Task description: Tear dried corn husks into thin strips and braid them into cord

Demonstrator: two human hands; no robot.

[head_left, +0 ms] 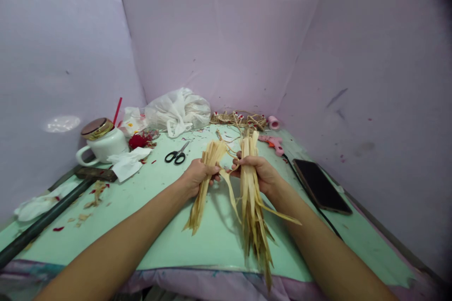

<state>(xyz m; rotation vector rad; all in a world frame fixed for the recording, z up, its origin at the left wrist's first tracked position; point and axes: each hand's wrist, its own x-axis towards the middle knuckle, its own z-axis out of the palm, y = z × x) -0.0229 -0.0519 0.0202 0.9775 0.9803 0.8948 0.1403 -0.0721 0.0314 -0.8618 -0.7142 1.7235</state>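
My left hand point(198, 175) is closed round a small bundle of dry straw-coloured leaf strips point(204, 187), held above the green table top point(155, 225). My right hand point(259, 171) grips a larger bundle of the same strips point(251, 207), whose ends hang down past the table's front edge. The two bundles are side by side, a few strips bending between them.
Black scissors point(176, 154) lie behind my left hand. A white mug with a gold lid point(100, 142), tissue point(127, 162), a plastic bag point(178, 110) and a hammer point(52, 209) are at the left. A pink glue gun point(272, 143) and a dark phone point(320, 186) lie at the right. Purple walls enclose the table.
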